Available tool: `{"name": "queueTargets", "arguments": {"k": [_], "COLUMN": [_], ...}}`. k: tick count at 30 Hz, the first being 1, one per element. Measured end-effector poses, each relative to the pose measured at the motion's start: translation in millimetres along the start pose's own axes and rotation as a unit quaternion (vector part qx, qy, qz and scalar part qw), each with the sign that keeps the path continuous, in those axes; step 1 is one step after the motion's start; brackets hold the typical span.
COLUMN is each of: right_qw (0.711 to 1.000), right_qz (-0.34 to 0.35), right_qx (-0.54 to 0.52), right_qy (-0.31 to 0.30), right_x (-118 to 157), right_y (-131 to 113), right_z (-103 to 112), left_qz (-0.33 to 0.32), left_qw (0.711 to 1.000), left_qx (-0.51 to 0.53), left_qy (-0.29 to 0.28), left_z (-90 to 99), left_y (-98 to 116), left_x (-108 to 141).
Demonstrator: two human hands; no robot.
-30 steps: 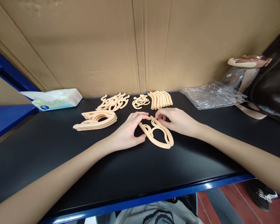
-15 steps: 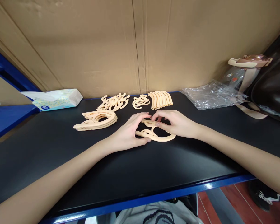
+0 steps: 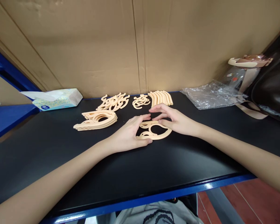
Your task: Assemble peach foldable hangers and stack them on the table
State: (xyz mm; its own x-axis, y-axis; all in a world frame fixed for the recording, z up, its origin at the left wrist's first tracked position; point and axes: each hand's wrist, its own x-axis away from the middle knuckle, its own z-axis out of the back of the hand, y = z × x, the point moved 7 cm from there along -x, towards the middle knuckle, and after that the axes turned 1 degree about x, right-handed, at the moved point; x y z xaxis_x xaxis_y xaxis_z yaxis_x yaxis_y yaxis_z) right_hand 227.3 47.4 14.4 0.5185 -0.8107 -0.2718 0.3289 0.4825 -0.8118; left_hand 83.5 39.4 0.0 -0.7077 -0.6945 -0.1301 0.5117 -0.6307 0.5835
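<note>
A beige plastic folding hanger lies folded on the black table between my hands. My left hand spans its left end, with the thumb along the near side and the fingers at the far side; the palm hides that end. My right hand is at the far right side, its fingers apart and its thumb at the hanger's upper edge. Left of my hands sits a stack of similar folded hangers. Behind are a pile of hook-shaped pieces, smaller curved pieces and a row of curved arms.
A tissue pack stands at the back left. Crumpled clear plastic bags, a bottle with a brown lid and a dark bag are at the right. Cardboard walls the back; a blue rail edges the front.
The hanger's far arm has swung in, and the hanger now lies folded more compactly. My right hand's fingers have lifted and spread away from it. My left hand stays nearly in place.
</note>
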Motion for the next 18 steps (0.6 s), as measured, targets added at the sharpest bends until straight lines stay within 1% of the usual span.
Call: {"name": "queueTargets", "arguments": {"k": [3,5,8,10,11,13,15,18], "right_qw": [0.999,0.999,0.997,0.993,0.991,0.992,0.994,0.993], "right_qz": [-0.019,-0.035,-0.061,-0.079,-0.086,-0.096,-0.102,-0.103], "right_qx": [-0.035,-0.032,0.016,0.045,0.052,0.047,0.017,-0.058], "right_qy": [0.003,0.013,0.054,0.081,0.083,0.064,0.031,0.003], "right_x": [-1.3,-2.4,-4.1,-4.7,-5.0,-5.5,-5.5,-5.4], "right_y": [5.9,10.0,15.6,17.7,18.2,18.0,17.0,15.2], "right_z": [0.6,2.4,11.2,18.3,20.4,20.5,16.7,10.5], "left_qz": [0.005,0.002,-0.043,-0.079,-0.093,-0.108,-0.116,-0.112], "left_qw": [1.000,1.000,0.998,0.992,0.988,0.977,0.967,0.963], "left_qx": [-0.002,0.001,-0.022,-0.068,-0.094,-0.140,-0.174,-0.194], "left_qy": [0.001,0.005,0.035,0.067,0.085,0.119,0.145,0.150], "left_z": [0.2,1.2,6.5,12.0,15.1,21.4,26.4,28.5], "left_y": [2.3,4.3,12.7,19.5,22.4,26.3,28.3,27.3], "left_x": [0.3,0.5,1.2,2.1,2.7,3.8,4.7,4.6]}}
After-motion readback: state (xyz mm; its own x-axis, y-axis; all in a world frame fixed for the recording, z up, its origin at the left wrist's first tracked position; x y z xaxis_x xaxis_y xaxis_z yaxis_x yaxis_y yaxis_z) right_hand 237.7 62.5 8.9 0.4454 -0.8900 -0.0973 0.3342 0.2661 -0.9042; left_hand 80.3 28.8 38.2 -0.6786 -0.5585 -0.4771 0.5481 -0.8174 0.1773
